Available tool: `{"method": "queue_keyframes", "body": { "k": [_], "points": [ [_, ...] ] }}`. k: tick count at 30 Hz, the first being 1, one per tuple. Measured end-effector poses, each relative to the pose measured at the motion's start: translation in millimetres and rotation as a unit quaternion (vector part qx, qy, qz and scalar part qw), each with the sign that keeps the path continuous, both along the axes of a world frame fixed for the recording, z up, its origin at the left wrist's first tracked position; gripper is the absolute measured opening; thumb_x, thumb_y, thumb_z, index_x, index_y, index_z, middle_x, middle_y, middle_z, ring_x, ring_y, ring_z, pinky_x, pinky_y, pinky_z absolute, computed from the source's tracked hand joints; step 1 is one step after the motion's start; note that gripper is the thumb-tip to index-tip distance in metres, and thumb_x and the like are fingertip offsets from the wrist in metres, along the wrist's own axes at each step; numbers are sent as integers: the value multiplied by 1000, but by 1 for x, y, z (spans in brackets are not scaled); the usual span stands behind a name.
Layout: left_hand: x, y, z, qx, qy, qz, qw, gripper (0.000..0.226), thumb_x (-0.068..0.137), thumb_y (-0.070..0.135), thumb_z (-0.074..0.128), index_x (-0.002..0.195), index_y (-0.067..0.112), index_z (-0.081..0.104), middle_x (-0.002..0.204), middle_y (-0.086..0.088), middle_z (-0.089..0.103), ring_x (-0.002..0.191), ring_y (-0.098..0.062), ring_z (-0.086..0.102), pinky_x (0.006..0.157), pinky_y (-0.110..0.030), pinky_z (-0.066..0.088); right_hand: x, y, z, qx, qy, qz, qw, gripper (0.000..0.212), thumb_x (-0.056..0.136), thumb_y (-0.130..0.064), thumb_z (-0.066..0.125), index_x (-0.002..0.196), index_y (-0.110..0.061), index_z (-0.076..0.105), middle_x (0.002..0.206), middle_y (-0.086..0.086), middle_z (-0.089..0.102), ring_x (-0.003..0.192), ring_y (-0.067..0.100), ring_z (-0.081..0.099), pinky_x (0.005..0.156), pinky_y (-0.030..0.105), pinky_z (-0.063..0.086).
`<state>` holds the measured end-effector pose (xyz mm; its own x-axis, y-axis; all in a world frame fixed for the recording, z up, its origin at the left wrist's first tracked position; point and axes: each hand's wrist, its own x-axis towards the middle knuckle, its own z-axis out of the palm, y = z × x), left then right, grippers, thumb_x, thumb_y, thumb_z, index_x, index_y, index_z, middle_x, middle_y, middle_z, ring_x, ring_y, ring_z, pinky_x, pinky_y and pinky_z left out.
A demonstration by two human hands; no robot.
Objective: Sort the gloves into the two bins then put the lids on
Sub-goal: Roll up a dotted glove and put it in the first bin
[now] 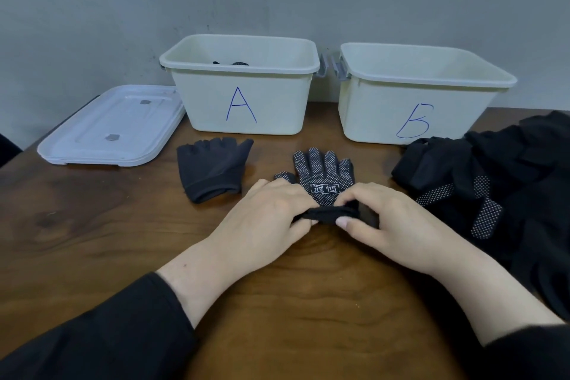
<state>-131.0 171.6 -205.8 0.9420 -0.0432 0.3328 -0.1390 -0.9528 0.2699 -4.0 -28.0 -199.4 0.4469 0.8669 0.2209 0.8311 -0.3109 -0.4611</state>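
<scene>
A black glove with white dots (324, 171) lies flat on the wooden table, fingers toward the bins. My left hand (265, 219) and my right hand (388, 225) both pinch its bunched cuff. A plain black fingerless glove (212, 168) lies to its left. Bin A (240, 102) stands at the back with a dark glove just visible inside. Bin B (410, 108) stands to its right; its inside is hidden from here. White lids (114, 126) lie stacked left of bin A.
A heap of black gloves (493, 194), some dotted, covers the table's right side up to bin B. A grey wall rises right behind the bins. The table's left edge runs close by the lids.
</scene>
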Motion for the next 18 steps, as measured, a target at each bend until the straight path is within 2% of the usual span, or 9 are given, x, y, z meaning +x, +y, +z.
{"method": "queue_keyframes", "body": {
  "k": [2,4,6,8,11,13,15,17,18],
  "points": [
    [0,1,-2,-30,-7,10,999,11,97,36,55,99,36,66,92,18,61,94,-6,50,87,-37,42,1,0,0,-28,15,-14,999,45,81,-58,70,121,-47,54,107,-27,61,108,-1,56,98,29,46],
    [0,2,-3,-60,-8,25,998,11,97,36,58,101,34,68,88,17,62,90,-3,48,86,-34,41,0,3,-2,-39,0,-21,999,55,79,-59,72,128,-50,48,112,-27,60,112,1,55,103,33,44],
    [3,1,-2,-99,2,48,994,11,97,38,58,102,35,68,85,15,61,85,-3,48,80,-27,39,0,5,-4,-12,11,-37,999,47,85,-53,70,126,-49,48,109,-23,64,103,7,59,96,36,48],
    [6,0,0,-147,14,80,986,14,96,38,60,109,38,66,88,15,62,85,-2,52,73,-19,39,2,8,-6,36,57,-68,995,32,93,-40,66,122,-45,53,97,-19,67,87,10,61,85,35,51],
    [10,1,-2,-202,19,111,973,30,94,36,64,123,39,60,86,15,64,83,1,58,71,-12,44,2,15,-11,83,81,-100,988,28,97,-30,65,123,-34,58,79,-14,60,73,14,56,78,29,47],
    [11,1,-2,-212,20,120,970,39,93,36,66,130,38,54,80,13,63,80,-1,59,75,-18,48,2,18,-15,97,76,-112,986,30,95,-25,68,123,-30,59,78,-11,57,69,10,51,72,24,43],
    [13,0,-3,-187,19,123,974,43,91,35,68,131,35,53,79,12,60,80,-4,57,81,-25,49,2,19,-17,95,45,-118,987,32,92,-23,71,122,-29,59,85,-12,57,78,6,52,76,23,44],
    [14,0,-3,-135,9,126,983,43,90,34,70,130,33,54,86,13,56,85,-6,53,87,-35,48,4,19,-18,95,-21,-109,989,31,89,-20,74,118,-25,62,96,-12,57,93,11,53,87,33,46],
    [15,1,-4,-112,-3,127,986,43,89,35,71,129,32,56,93,14,55,91,-8,52,89,-38,47,6,19,-19,93,-55,-100,989,29,88,-19,75,114,-24,65,101,-9,57,97,15,52,88,41,47]
  ]
}}
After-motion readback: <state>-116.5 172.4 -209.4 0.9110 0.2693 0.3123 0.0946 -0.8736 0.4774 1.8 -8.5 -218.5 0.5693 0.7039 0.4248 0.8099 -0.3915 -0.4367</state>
